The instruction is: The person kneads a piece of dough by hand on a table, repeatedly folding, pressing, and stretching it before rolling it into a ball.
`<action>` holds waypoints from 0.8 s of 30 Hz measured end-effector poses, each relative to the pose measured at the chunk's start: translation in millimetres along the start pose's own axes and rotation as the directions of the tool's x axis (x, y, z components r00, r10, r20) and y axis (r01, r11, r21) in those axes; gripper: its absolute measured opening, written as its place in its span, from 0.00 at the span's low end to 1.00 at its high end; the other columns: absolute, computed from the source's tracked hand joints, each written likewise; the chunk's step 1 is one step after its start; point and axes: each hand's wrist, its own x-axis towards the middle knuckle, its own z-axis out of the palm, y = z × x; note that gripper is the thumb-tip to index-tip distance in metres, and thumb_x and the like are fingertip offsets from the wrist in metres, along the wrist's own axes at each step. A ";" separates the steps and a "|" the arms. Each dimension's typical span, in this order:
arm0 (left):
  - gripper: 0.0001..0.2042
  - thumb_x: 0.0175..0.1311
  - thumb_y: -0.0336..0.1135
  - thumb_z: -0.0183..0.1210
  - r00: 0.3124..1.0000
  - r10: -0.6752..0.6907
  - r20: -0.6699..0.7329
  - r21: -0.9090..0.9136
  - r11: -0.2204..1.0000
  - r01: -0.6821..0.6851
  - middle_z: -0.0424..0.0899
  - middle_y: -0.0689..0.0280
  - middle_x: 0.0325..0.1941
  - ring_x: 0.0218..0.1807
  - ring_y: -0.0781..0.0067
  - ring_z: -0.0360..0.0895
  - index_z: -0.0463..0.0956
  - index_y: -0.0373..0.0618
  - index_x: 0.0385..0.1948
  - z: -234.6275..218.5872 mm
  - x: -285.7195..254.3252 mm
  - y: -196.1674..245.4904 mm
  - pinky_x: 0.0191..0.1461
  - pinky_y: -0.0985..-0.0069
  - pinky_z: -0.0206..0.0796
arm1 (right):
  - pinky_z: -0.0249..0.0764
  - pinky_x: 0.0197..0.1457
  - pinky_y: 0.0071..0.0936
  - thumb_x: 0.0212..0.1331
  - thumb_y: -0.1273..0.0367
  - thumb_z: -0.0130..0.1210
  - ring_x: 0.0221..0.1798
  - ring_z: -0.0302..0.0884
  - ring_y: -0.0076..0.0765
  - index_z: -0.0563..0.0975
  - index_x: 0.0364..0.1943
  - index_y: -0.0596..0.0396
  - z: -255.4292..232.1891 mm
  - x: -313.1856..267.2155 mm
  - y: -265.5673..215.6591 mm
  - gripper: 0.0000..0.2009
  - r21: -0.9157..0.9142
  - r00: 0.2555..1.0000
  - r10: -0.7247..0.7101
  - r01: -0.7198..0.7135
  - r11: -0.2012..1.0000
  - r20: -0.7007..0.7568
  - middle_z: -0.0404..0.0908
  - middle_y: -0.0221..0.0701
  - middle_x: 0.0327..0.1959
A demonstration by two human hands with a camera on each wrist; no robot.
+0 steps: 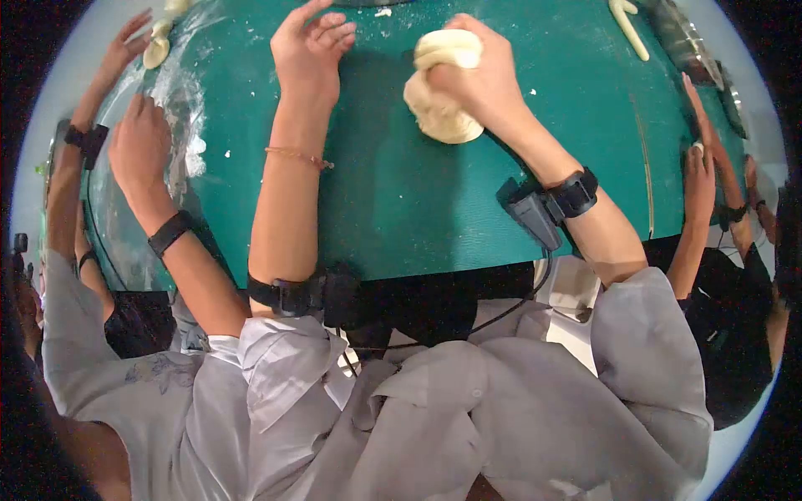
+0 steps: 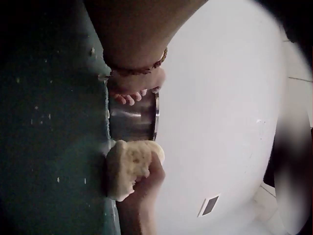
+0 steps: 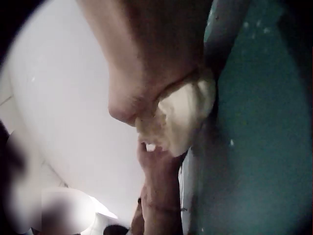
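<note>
A pale lump of dough (image 1: 443, 113) is gripped by my right hand (image 1: 489, 75), with part of it bulging above the fist and the rest hanging below toward the green table (image 1: 376, 209). To its left, my left hand (image 1: 309, 50) is held apart from the dough, fingers loosely bent and holding nothing. In the left wrist view the dough (image 2: 128, 169) sits in the right hand (image 2: 149, 191), and the left hand (image 2: 137, 83) is beside a metal bowl (image 2: 134, 117). The right wrist view shows the dough (image 3: 183, 115) under the right hand (image 3: 132, 98).
White flour (image 1: 194, 150) is spread on the table's left side, with dough pieces (image 1: 156, 50) at the upper left. A dough strip (image 1: 631, 29) lies at the upper right. Other people's arms (image 1: 142, 154) reach in at the left and right edges.
</note>
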 end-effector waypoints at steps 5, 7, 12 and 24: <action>0.16 0.62 0.37 0.50 0.979 0.021 -0.202 -0.015 1.000 -0.025 0.76 0.62 0.29 0.33 0.63 0.76 0.74 0.35 0.45 24.2 -17.3 5.2 0.39 0.70 0.71 | 0.73 0.39 0.25 0.56 0.55 0.63 0.33 0.76 0.23 0.79 0.34 0.58 -38.0 -15.7 23.7 0.18 0.417 0.995 0.056 -0.085 0.905 0.082 0.79 0.24 0.29; 0.15 0.62 0.37 0.50 0.988 0.051 -0.147 0.008 0.999 -0.050 0.76 0.63 0.29 0.32 0.64 0.76 0.74 0.36 0.45 28.4 -20.0 5.5 0.38 0.71 0.71 | 0.72 0.38 0.23 0.59 0.55 0.61 0.33 0.75 0.20 0.78 0.37 0.58 -60.4 -23.6 18.5 0.18 0.363 0.983 0.125 -0.166 0.917 0.133 0.79 0.22 0.31; 0.15 0.62 0.37 0.52 0.998 0.062 -0.021 0.062 0.996 -0.060 0.76 0.64 0.28 0.33 0.67 0.76 0.74 0.37 0.44 37.6 -24.4 2.1 0.38 0.72 0.70 | 0.72 0.39 0.22 0.60 0.62 0.59 0.33 0.73 0.18 0.74 0.40 0.56 -71.0 -24.9 3.8 0.12 0.116 0.970 0.200 -0.217 0.969 0.138 0.78 0.24 0.33; 0.14 0.64 0.37 0.51 0.998 0.061 0.033 0.154 0.986 -0.066 0.79 0.62 0.29 0.31 0.66 0.79 0.76 0.38 0.44 43.4 -25.7 -8.2 0.39 0.73 0.74 | 0.76 0.39 0.46 0.39 0.54 0.66 0.41 0.76 0.51 0.77 0.37 0.52 -17.4 -28.0 -73.4 0.22 -0.493 0.779 0.009 0.387 0.779 0.627 0.76 0.41 0.36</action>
